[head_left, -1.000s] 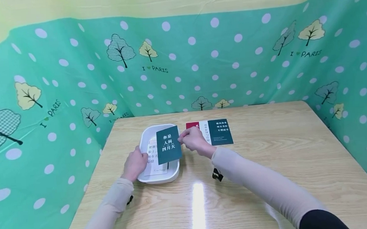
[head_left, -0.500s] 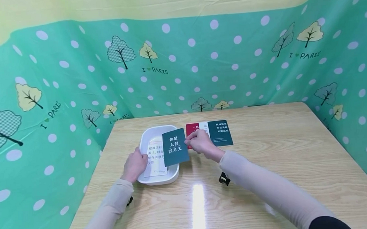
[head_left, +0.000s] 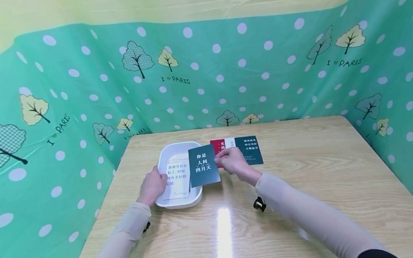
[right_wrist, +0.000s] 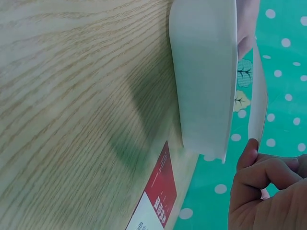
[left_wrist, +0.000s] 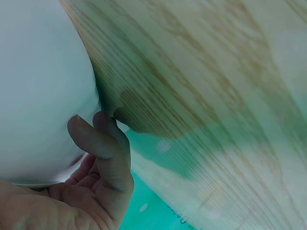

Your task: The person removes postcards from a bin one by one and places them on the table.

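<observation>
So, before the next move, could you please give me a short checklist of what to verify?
1. Held green card gripped: right hand pinches its right edge. Ok.
2. White tray steadied: left hand grips its left side. Ok.
3. Held green card clear of the rim: the right wrist view shows a gap between them. Ok.
4. Tray's right rim in plain sight from the head: held green card covers part of it. Not ok.
5. Red card on the table fully visible: right hand hides part. Not ok.
6. Number of cards under the white card in the tray: cannot tell.
</observation>
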### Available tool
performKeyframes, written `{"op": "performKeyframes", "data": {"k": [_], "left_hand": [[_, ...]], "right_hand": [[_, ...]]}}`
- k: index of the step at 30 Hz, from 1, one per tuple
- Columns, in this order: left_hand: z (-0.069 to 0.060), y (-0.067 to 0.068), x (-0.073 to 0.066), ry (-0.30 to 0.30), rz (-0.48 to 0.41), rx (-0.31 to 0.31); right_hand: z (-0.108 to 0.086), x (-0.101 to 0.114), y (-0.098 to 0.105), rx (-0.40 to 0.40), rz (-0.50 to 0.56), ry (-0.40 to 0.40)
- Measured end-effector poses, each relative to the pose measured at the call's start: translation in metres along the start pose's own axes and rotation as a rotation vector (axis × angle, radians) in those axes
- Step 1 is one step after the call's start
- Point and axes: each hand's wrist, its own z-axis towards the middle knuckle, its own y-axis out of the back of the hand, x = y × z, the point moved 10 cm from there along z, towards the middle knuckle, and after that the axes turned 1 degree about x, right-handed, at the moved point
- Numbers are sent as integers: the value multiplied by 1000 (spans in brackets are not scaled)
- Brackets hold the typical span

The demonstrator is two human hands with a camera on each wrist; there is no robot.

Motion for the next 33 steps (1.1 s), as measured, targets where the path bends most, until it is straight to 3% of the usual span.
{"op": "performKeyframes", "data": {"k": [22, 33], "left_hand": [[0, 0, 1, 2, 10, -8], [0, -2, 2, 5, 1, 0]], "right_hand": [[-8, -5, 37, -48, -12, 47], [-7, -19, 64, -71, -8, 30]]}}
